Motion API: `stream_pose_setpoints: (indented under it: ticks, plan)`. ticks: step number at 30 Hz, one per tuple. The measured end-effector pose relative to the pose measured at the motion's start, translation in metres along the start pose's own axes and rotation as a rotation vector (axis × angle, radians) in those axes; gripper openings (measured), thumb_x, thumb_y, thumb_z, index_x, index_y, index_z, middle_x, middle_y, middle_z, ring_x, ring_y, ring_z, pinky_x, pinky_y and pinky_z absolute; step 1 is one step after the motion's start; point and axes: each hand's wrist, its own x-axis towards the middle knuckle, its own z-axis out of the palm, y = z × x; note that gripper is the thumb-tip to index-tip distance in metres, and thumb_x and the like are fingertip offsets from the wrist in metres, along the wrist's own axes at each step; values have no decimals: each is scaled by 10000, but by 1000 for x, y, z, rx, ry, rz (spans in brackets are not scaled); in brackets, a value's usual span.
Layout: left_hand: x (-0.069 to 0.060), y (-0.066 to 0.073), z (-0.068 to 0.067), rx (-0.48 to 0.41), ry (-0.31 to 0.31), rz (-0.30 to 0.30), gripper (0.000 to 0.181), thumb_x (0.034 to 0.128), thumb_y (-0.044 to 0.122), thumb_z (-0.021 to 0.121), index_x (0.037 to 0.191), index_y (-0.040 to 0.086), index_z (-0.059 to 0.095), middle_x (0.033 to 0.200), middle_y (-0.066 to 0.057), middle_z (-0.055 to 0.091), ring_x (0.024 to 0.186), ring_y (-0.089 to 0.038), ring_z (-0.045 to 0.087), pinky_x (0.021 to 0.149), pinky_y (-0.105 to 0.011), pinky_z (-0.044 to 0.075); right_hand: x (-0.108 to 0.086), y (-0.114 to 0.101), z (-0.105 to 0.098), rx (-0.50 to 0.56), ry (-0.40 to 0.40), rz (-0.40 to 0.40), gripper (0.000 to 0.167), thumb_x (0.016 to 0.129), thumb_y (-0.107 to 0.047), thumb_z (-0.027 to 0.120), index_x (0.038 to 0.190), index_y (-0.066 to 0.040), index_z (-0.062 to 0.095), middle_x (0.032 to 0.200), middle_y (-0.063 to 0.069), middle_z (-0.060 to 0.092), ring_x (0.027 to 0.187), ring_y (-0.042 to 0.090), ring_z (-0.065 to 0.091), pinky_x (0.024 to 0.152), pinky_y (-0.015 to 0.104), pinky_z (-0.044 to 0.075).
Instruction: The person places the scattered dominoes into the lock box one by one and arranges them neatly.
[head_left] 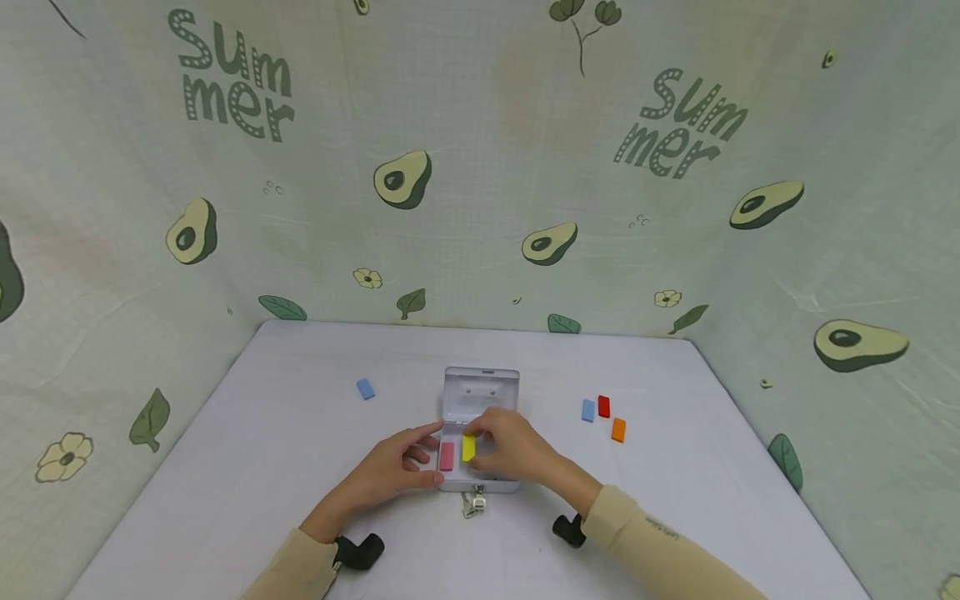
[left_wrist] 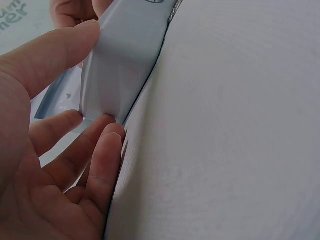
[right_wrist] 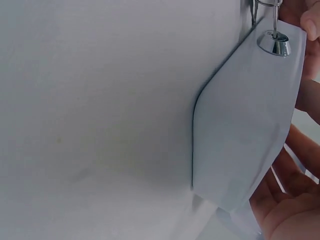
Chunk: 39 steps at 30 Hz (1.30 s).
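Note:
A small white metal cash box (head_left: 498, 486) stands on the table with its lid raised at the back. My left hand (head_left: 393, 467) holds its left end, thumb at the near corner and forefinger at the far one. In the left wrist view, that hand's fingertips touch the end wall of the box (left_wrist: 125, 55). Inside the box lies a pink rectangular block (head_left: 447, 457), on the left. My right hand (head_left: 513, 446) reaches in and pinches a yellow rectangular block (head_left: 468, 447) beside it. Whether the yellow block touches the floor of the box I cannot tell.
Keys (head_left: 474, 502) hang from the front lock. A blue block (head_left: 365, 389) lies at the back left. To the right lie a light blue block (head_left: 588, 410), a red block (head_left: 603, 407) and an orange block (head_left: 618, 430). Printed cloth surrounds the white table (head_left: 225, 492).

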Motion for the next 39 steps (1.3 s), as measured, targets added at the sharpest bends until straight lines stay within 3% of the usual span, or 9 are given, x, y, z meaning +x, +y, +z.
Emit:
stream_pose_setpoints:
  ticks: [10,20,39]
  plan:
    - [1,-3,1,19,5,-2,790,921,334,852,1599,152,489,1348,-62,652,1101,-191,624,903,-280,561,6,-3,8,-21,-5,-13,348,873,-160,876,1192,-58,784,1056,12,738,942,191,659,851,258,561]
    - [1,-2,2,19,0,-11,794,918,349,853,1600,167,490,1348,-59,652,1093,-185,628,903,-254,560,6,-2,17,-37,-5,-5,349,860,-170,899,1171,-59,785,1050,20,741,883,71,576,815,236,539]
    - [1,-3,3,28,10,-20,800,914,358,855,1600,167,490,1348,-54,650,1097,-184,622,905,-260,556,6,-5,22,-97,16,-19,343,852,-159,907,1159,-53,795,1054,24,764,916,108,632,851,284,559]
